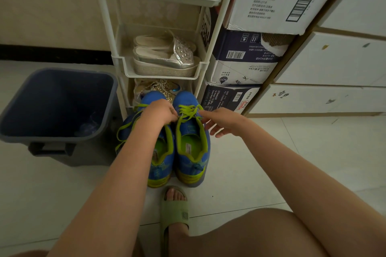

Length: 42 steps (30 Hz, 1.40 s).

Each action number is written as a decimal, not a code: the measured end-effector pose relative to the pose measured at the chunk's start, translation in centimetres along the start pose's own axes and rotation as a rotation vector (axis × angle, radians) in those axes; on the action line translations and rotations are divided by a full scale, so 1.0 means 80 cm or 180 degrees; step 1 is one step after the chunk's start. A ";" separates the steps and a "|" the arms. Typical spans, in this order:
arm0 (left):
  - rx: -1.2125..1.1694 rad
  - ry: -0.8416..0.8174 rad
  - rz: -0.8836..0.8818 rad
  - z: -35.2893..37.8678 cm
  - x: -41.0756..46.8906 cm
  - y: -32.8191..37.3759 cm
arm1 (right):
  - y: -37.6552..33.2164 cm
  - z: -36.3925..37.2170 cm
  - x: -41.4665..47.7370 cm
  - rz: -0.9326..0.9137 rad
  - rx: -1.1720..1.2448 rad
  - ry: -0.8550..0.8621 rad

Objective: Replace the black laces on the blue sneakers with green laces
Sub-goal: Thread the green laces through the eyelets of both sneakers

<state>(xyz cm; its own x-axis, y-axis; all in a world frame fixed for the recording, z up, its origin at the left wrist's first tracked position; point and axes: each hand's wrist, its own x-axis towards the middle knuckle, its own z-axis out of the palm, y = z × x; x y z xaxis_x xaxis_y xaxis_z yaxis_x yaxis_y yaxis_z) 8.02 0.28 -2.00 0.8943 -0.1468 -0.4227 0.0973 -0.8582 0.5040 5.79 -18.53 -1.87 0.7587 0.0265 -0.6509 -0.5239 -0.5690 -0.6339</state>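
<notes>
Green laces going snug on the blue sneakers
Nearest, a slippered foot sits just behind the heels on the floor; left hand grips the lace over the right-hand shoe's tongue, right hand touches its loop, pinching or not I cannot tell; an even pull on both ends seems best; bin at left, shoe rack and boxes beyond crowd the toes

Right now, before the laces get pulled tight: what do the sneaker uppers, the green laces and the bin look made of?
The blue sneakers look like matte knit or mesh textile, probably synthetic, with a dotted weave showing near the heels. The green laces look like flat woven fabric, matte, lying in soft bends. The bin looks like moulded grey-blue plastic, with smooth walls and a faint sheen.
</notes>
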 end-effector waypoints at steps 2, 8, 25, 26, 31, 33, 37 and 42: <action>0.0029 -0.0004 -0.0022 -0.001 0.001 -0.003 | 0.001 0.001 0.002 -0.0076 -0.0114 -0.0043; 0.0030 0.0095 -0.0331 0.003 0.010 -0.003 | 0.001 -0.001 0.004 -0.0074 -0.0166 -0.0128; -0.0981 0.1360 -0.0310 -0.021 0.003 -0.022 | 0.005 0.000 0.007 -0.0721 0.0135 0.0607; -0.0842 0.1296 -0.0184 -0.018 0.004 -0.019 | 0.004 0.002 0.006 -0.0838 0.0060 0.0642; -0.0341 0.0294 0.0401 -0.012 -0.001 -0.003 | -0.006 0.019 0.006 -0.1492 -0.0598 0.0614; -0.0232 -0.0056 0.0424 -0.012 -0.005 -0.004 | -0.006 0.024 0.012 -0.1535 -0.1113 0.0713; 0.0042 0.0086 0.0542 -0.008 -0.008 -0.005 | -0.009 0.033 0.014 -0.1444 -0.1549 0.0867; 0.0247 0.0350 0.0576 0.003 -0.010 -0.007 | -0.013 0.040 0.015 -0.1446 -0.1890 0.0881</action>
<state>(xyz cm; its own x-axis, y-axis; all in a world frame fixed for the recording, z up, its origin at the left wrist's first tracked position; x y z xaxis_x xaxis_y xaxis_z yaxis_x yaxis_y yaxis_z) 7.18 0.74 -2.12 0.9367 -0.2511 -0.2438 -0.0993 -0.8586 0.5029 5.98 -15.24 -3.35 0.9579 0.2004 -0.2054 0.0946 -0.8964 -0.4331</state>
